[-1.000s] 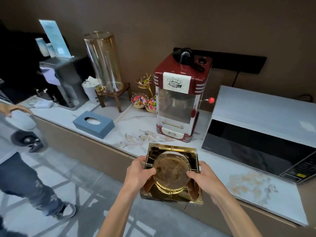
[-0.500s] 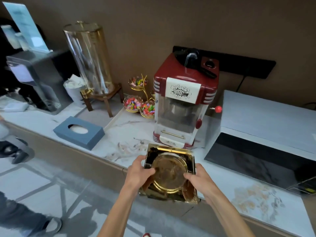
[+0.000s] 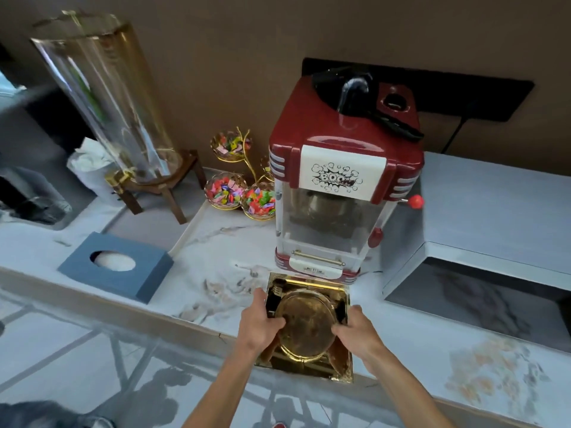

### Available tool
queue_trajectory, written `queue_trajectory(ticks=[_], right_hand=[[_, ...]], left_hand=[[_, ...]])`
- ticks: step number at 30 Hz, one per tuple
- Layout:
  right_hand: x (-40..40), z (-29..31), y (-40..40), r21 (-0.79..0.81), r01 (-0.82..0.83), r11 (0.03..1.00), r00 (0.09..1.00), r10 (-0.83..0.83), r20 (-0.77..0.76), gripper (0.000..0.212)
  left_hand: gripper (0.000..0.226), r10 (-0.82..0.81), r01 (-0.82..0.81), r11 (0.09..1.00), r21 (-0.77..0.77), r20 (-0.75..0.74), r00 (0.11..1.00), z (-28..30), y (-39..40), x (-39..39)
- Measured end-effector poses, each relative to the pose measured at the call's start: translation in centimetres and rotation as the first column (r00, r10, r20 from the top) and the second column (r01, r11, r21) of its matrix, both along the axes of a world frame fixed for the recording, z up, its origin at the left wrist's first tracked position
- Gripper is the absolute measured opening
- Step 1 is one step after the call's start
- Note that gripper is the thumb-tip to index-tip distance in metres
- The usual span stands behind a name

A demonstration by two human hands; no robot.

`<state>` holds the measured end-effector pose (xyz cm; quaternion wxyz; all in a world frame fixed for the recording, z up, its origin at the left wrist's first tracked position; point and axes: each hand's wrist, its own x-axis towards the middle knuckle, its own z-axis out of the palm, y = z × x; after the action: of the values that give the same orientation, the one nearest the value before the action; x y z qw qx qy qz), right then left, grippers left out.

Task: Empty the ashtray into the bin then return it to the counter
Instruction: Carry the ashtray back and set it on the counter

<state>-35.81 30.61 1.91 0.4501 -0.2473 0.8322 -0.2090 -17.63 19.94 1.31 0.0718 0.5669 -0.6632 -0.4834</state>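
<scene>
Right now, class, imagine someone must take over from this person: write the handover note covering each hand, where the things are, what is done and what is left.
Left hand: gripping the left edge of the gold ashtray, thumb over the round bowl.
Right hand: gripping the right edge, same way.
Ashtray: level, at the front edge of the marble counter, just in front of the red popcorn machine; its near edge overhangs the counter. Whether it rests on the counter cannot be told.
Done: the bowl looks empty; no bin is in view, so the tipping itself is not shown.
Left: seat the ashtray fully on the counter and let go.
</scene>
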Motion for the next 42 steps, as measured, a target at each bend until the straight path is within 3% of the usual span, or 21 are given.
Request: queue_trajectory(ticks=[15, 24, 28, 39, 42], right_hand=[[-2.2, -5.3, -3.5, 0.063, -0.035, 0.997, 0.992, 0.042, -0.118, 0.028], [-3.0, -6.6, -4.4, 0.132, -0.092, 0.987, 0.962, 0.123, -0.245, 0.032], [-2.7, -7.3, -4.6, 0.133, -0.097, 0.986, 0.962, 0.127, -0.241, 0.039], [-3.3, -7.8, -4.5, 0.177, -0.126, 0.976, 0.961, 0.164, -0.223, 0.023], [-3.8, -8.3, -4.4, 0.166, -0.092, 0.982, 0.971, 0.125, -0.203, 0.034]], left_hand=[[0.036, -0.137, 0.141, 0.99, -0.024, 0.132, 0.982, -4.2, -4.4, -2.9], [0.035, -0.134, 0.133, 0.991, 0.021, 0.221, 0.966, -5.6, -4.7, -4.1], [0.04, -0.112, 0.117, 0.993, -0.001, 0.268, 0.957, -6.0, -4.6, -4.4], [0.02, -0.118, 0.139, 0.99, -0.035, 0.354, 0.928, -6.0, -4.9, -5.3], [0.024, -0.129, 0.159, 0.986, -0.05, 0.375, 0.918, -6.0, -5.0, -5.9]])
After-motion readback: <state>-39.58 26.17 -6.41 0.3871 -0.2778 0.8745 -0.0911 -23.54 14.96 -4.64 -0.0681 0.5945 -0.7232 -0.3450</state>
